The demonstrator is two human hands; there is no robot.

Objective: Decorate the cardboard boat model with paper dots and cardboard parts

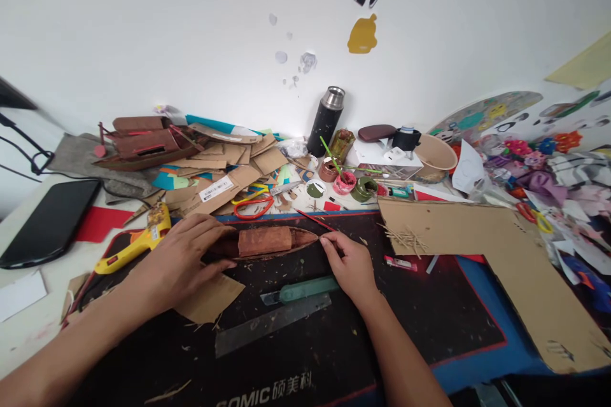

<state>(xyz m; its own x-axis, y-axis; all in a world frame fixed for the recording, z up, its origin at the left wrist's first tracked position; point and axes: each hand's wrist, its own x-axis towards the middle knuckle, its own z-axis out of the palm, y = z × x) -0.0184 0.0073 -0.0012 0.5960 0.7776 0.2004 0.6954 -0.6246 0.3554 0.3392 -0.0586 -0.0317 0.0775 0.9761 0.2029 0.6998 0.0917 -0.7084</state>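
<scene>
Likely holding the boat point(265, 241) steady on the mat point(439, 318), with left grip point(184, 254) closed around one end and right grip point(351, 264) pinching the tip. Next, likely needs a soft, even hold.

2 mdl boats point(265, 242), 1 glue gun point(139, 246), 1 thermos point(325, 122)

Your place: a craft workspace, home or studio unclear. Signs: your desk point(21, 350) against a white wall point(167, 25), open paint jars point(364, 191), yellow glue gun point(123, 254), heaped cardboard scraps point(236, 182), a model boat point(265, 241) over your dark mat point(429, 324).
</scene>
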